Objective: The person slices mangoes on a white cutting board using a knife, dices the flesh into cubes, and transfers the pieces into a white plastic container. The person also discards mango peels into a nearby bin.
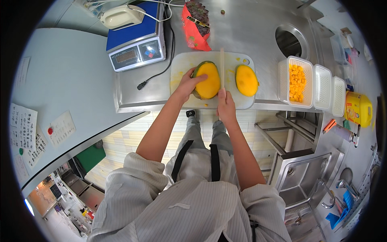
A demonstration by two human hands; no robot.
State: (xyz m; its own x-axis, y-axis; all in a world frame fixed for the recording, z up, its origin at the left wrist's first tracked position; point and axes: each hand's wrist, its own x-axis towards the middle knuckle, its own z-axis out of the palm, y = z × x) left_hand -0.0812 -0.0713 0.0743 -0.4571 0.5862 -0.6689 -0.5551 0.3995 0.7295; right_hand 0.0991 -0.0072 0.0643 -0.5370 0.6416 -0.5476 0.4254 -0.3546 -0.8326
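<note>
On a white plastic cutting board [187,60], my left hand [188,84] grips a large cut mango [211,83]. Its orange flesh faces up, with green skin showing along the rim, and my thumb presses on the flesh. My right hand [226,104] is closed around the handle of a knife [222,68]. The long, pale blade points away from me, just right of the mango; whether they touch, I cannot tell. A cut-off mango cheek [247,80] lies flesh up on the board's right side. Small mango scraps dot the board.
A white plastic basket [307,81] of mango cubes [297,83] stands right, beside two more baskets [323,87]. Beyond the board lie succulent-like dark rosettes in a red wrapper [193,33]. A digital scale [136,54] carries a hand mixer [122,16]; a power cord [160,74] trails nearby.
</note>
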